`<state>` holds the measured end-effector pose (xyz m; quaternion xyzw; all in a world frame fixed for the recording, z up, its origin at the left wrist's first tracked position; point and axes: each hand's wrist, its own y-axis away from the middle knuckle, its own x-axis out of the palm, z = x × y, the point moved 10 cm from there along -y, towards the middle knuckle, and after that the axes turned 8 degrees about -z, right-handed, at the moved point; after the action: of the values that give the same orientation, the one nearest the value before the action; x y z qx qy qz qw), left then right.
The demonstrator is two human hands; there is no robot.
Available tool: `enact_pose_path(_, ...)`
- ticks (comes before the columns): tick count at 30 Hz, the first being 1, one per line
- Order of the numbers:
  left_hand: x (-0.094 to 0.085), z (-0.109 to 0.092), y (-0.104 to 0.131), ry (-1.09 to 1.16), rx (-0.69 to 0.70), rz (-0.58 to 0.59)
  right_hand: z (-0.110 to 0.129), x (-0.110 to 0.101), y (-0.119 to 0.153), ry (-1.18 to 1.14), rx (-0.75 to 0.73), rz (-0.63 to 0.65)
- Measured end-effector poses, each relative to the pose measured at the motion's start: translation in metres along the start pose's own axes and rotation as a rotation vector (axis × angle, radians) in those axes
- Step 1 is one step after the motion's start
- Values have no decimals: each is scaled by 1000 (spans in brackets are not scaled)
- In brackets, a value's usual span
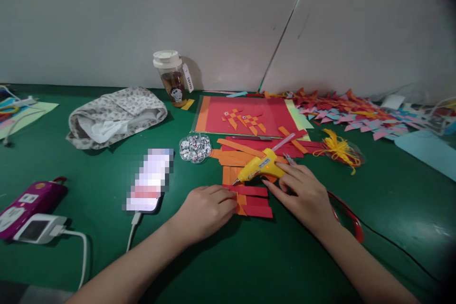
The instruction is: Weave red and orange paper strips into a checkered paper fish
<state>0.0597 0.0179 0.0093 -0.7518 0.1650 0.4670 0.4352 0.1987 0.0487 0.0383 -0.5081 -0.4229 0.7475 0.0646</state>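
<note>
My right hand [302, 194] is closed around the handle of a yellow hot glue gun [261, 164], its thumb stretched out below. The gun's nozzle points down and left, close to the woven paper strips [254, 191]. A clear glue stick [285, 141] sticks out of the gun's back end. With bent fingers, my left hand [210, 206] grips the left side of these red and orange strips, hiding their ends. Loose orange paper strips [233, 156] lie just behind, partly under the gun.
Behind are a sheet with woven paper fish [245, 119], a dish of googly eyes [195, 147], yellow string [337, 147] and folded paper pieces [342, 109]. Leftward lie a phone [151, 180], a cloth pouch [117, 114], a drink cup [173, 78] and a purple power strip [32, 204]. Red-handled scissors [358, 230] lie right.
</note>
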Motion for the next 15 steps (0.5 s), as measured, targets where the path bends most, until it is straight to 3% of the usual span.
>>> enact_pose_path(10, -1, 0, -1, 1, -8, -4, 1, -12, -1, 18, -5, -99)
enact_pose_path(15, 0, 1, -1, 8, -15, 9, 0, -5, 0, -13, -10, -46)
